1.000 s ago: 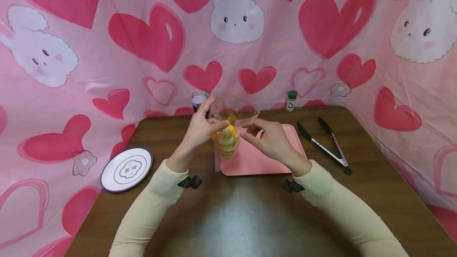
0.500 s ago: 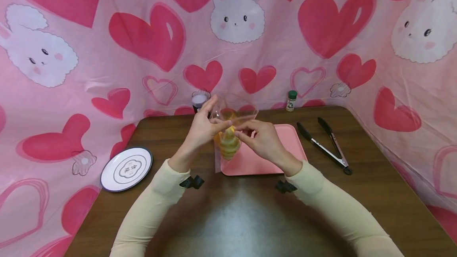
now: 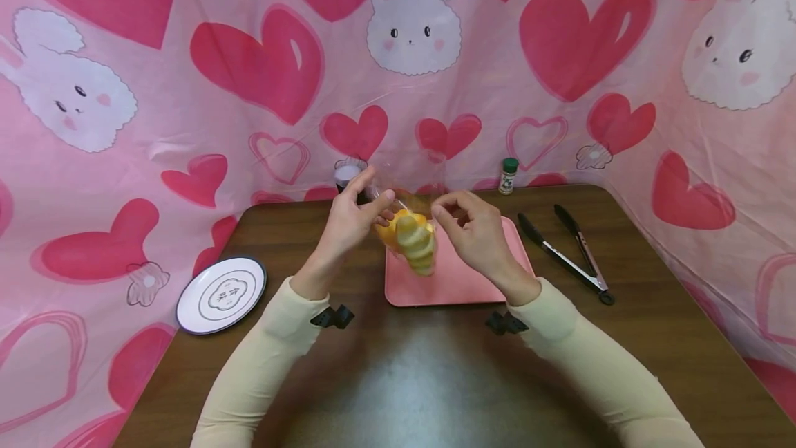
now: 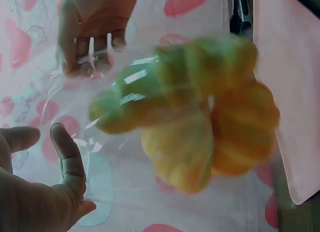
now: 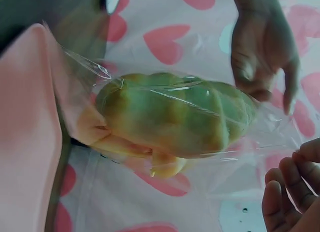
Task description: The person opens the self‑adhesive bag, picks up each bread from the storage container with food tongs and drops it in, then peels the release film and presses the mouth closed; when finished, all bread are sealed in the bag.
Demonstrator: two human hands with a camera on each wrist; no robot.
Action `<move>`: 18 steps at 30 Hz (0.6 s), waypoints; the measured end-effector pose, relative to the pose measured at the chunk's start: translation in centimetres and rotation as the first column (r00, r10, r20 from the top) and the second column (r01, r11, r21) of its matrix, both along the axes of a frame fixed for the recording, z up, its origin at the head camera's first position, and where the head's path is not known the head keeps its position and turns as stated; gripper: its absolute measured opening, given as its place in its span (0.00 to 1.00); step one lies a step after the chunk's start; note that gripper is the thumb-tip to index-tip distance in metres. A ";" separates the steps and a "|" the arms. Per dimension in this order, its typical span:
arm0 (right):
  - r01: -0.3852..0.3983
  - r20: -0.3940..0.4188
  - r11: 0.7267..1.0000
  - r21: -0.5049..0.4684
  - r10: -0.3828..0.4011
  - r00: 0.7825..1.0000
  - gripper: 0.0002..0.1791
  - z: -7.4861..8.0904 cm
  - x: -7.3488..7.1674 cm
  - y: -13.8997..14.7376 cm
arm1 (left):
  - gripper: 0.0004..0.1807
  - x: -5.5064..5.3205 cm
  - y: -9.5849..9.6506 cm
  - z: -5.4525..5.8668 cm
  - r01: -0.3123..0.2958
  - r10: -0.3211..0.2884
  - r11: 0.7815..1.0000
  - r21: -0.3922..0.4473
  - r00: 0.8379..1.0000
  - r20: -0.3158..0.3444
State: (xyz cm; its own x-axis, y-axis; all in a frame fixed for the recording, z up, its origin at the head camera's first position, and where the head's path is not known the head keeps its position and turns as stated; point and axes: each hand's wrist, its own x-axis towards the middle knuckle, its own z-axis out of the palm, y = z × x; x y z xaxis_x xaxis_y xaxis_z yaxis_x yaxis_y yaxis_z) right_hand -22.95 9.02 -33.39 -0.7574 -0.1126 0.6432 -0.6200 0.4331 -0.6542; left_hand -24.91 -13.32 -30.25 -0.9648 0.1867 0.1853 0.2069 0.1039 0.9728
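A clear plastic bag [image 5: 200, 94] hangs between my hands, above the left part of a pink tray [image 3: 460, 278]. Inside it are a long ridged green-and-yellow bread roll [image 3: 415, 244], a rounded orange one [image 4: 245, 129] and a paler one [image 4: 180, 147]. My left hand [image 3: 356, 216] holds the bag's left side, thumb lifted and fingers curled at the film. At the opposite side, my right hand [image 3: 475, 234] pinches the edge between thumb and fingertips. Reflections on the film partly hide how the left fingers grip.
Right of the tray lie black-tipped metal tongs [image 3: 578, 265]. A white plate [image 3: 220, 296] with a dark rim sits at the left table edge. At the back stand a dark jar with a pale lid [image 3: 347, 175] and a green-capped shaker [image 3: 507, 177].
The bag and rolls have swung right over the tray. My right hand came in toward the left, then drew back right; my left thumb has lifted.
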 end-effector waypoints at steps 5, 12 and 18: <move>0.044 0.002 0.998 -0.055 -0.044 0.999 0.05 0.8 0.0 0.8 | 0.34 0.0 -0.1 -0.2 0.001 -0.001 1.000 -0.006 0.999 0.044; 0.066 0.012 0.994 -0.086 -0.065 0.998 0.07 1.8 0.1 1.5 | 0.33 -0.4 -0.3 -1.2 0.069 -0.068 0.997 -0.025 0.997 0.043; 0.081 0.025 0.993 -0.085 -0.079 0.997 0.07 2.6 0.4 2.1 | 0.34 -1.0 -0.6 -2.4 0.070 -0.065 0.991 -0.109 0.997 0.051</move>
State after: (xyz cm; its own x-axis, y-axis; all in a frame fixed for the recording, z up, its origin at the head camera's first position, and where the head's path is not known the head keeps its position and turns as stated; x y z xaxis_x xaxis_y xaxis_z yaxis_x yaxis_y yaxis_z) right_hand -22.55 11.12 -30.79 -0.7755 0.0038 0.6314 -0.5709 0.4227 -0.7038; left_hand -25.93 -13.90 -32.69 -0.9564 0.2688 0.1141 0.1710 0.1991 0.9649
